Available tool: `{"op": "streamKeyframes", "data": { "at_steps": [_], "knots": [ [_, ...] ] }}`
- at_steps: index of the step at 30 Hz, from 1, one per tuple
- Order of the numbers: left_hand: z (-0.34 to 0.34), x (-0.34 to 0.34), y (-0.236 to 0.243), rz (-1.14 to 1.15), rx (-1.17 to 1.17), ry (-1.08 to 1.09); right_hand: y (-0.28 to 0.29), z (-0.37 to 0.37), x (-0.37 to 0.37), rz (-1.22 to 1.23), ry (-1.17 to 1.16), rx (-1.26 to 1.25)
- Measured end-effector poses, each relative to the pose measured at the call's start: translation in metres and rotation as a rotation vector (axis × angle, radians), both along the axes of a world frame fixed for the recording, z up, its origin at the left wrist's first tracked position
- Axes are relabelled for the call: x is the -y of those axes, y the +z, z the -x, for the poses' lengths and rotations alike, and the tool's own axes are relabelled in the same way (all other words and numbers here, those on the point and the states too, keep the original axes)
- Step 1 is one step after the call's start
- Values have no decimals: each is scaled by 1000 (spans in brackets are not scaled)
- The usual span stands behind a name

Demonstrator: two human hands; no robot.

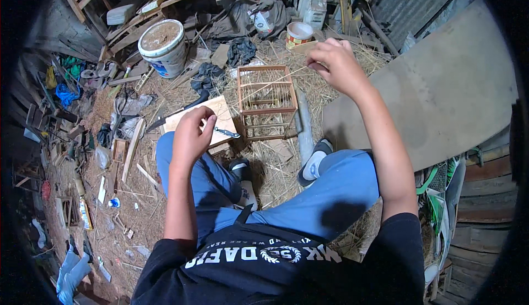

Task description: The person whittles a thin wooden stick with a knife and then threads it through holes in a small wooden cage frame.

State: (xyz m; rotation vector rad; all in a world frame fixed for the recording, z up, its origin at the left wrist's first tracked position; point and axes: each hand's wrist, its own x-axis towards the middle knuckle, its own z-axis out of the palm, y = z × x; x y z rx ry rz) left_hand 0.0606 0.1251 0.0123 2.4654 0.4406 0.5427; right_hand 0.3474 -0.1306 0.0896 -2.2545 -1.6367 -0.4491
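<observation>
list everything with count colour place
wooden frame: one, brown, centre
thin strip: one, pale, slanting over frame
board: one, pale, left of frame
small tool: one, silver, board's near edge
knife: one, dark, board's far edge
bucket: one, white, upper left
tub: one, red and yellow, top
panel: one, greyish, right
straw: loose, yellowish, floor
scraps: many, mixed, left
shoes: two, dark, centre
trousers: one, blue, bottom
shirt: one, black, bottom
left hand: one, bare, by board
right hand: one, bare, pinching strip

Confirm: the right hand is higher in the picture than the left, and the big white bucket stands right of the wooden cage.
No: the big white bucket stands left of the wooden cage, as the head view shows; the right hand is higher.
</observation>
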Motion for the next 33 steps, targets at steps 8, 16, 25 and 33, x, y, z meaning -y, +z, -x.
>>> {"op": "streamKeyframes", "data": {
  "at_steps": [8, 16, 25, 33],
  "knots": [
    [-22, 35, 18, 283, 55, -134, 2, 17, -7, -27, 125, 17],
    [-52, 62, 17, 495, 150, -249, 9, 37, -20, -70, 263, 9],
    [-56, 65, 10, 966, 123, -220, 14, 39, -24, -93, 303, 42],
    [-57, 64, 1, 886, 183, -241, 9, 39, -30, -98, 319, 59]
  ]
}}
